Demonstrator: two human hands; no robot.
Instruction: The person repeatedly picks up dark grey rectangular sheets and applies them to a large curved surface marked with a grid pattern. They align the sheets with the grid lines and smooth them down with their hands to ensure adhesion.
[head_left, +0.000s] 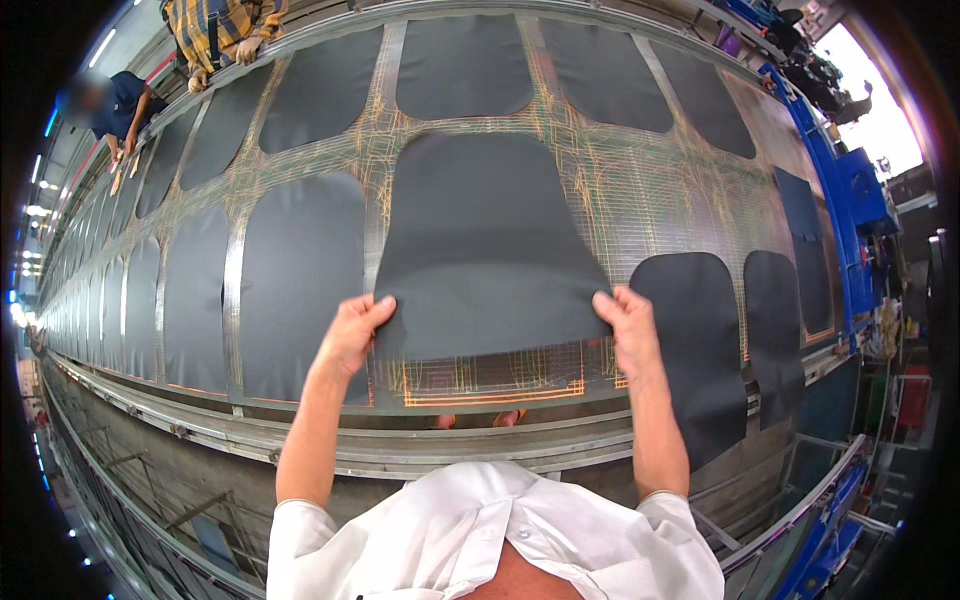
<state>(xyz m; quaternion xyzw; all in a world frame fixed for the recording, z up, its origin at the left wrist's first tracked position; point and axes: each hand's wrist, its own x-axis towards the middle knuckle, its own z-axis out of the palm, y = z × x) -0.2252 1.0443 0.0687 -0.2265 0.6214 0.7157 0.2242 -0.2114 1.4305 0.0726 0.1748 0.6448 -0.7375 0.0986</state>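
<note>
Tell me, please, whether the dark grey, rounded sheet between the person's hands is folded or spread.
Spread: the dark grey sheet shows one broad face without folds, pinched by the left hand and right hand.

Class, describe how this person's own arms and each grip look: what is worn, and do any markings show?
The arms emerge from short, loose white sleeves. The left forearm and right forearm are bare, with no watch, band or cable showing. The left grip and right grip are ungloved, without visible markings; some fingers are hidden.
</note>
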